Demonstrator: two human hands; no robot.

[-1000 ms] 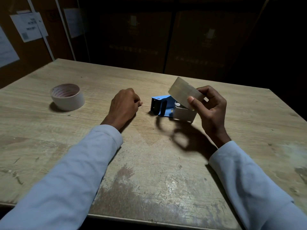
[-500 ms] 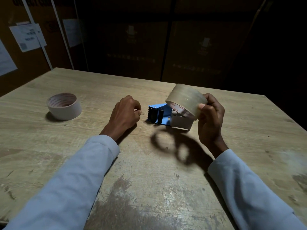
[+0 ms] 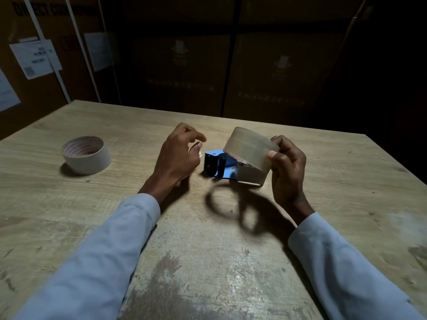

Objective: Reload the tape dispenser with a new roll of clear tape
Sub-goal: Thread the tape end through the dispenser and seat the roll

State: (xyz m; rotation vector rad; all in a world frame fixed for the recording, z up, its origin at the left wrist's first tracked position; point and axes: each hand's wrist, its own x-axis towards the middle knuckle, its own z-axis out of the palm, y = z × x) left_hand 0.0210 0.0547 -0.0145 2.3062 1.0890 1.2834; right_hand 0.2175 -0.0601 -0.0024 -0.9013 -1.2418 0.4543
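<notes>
R hand (image 3: pixel 287 167) grips clear tape roll (image 3: pixel 250 147) above dispenser (image 3: pixel 227 168).

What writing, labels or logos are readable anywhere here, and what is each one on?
"DIRECT CO...": large dark letters on the cardboard box at top left, cut off by a white strap.
Red print on the inner core of the clear tape roll: too small to read.
Red print inside the empty tape core: illegible.
Paper labels with a square code on the boxes: blurred.
Marks on the dark boxes behind: too dim.
</notes>
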